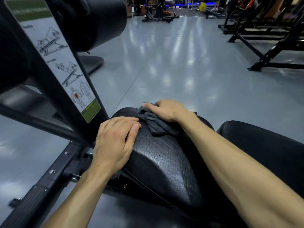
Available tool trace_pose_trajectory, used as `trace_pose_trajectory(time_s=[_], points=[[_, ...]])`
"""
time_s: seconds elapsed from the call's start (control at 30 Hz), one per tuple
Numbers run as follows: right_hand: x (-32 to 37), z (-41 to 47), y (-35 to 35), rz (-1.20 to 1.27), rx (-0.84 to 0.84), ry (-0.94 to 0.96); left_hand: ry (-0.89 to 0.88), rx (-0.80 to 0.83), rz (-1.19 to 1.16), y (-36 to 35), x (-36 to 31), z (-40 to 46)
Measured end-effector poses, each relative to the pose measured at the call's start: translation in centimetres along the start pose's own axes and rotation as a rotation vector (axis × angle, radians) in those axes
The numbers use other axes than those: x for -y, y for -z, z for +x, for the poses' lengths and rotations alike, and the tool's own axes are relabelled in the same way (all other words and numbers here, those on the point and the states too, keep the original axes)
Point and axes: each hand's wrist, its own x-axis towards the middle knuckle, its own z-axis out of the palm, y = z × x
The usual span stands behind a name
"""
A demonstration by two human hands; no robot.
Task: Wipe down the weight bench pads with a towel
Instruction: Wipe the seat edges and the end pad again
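Observation:
A black textured bench pad (164, 162) fills the lower middle of the head view. A dark grey towel (156, 124) lies bunched on the pad's far end. My right hand (166, 111) presses down on the towel, fingers curled over its far edge. My left hand (115, 142) lies flat on the pad's left side, fingers together, holding nothing. A second black pad (263, 145) sits to the right, partly hidden by my right forearm.
A black frame post with an exercise-instruction sticker (60, 66) rises at the left, topped by a round black roller pad (98, 22). The bench's bolted base rail (49, 175) runs lower left. Grey glossy floor (181, 63) stretches ahead. Black racks (271, 38) stand at the right.

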Motion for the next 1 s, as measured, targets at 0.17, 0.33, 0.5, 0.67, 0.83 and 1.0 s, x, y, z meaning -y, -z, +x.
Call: trace_pose_trajectory(time_s=[0.17,0.33,0.5,0.67,0.83,1.0], points=[[-0.1,-0.1,0.0,0.049,-0.005,-0.034,0.033,0.005,-0.095,0.0,-1.0,1.0],[-5.2,-2.5,0.7,0.059,-0.066,-0.253,-0.049,0.063,-0.182,-0.6,-4.7,1.0],[-10.0,-6.9,0.8,0.273,-0.041,-0.439,-0.092,0.130,-0.170,0.0,-6.0,-0.3],[-9.3,-9.2,0.0,0.304,-0.120,-0.442,-0.121,0.181,-0.145,0.7,-7.2,-1.1],[-9.0,-11.8,-0.8,0.286,-0.241,-0.424,-0.097,0.227,-0.164,1.5,-9.1,-0.5],[-8.1,-14.7,-0.4,0.279,-0.369,-0.416,-0.067,0.238,-0.162,1.8,-12.9,-0.3]])
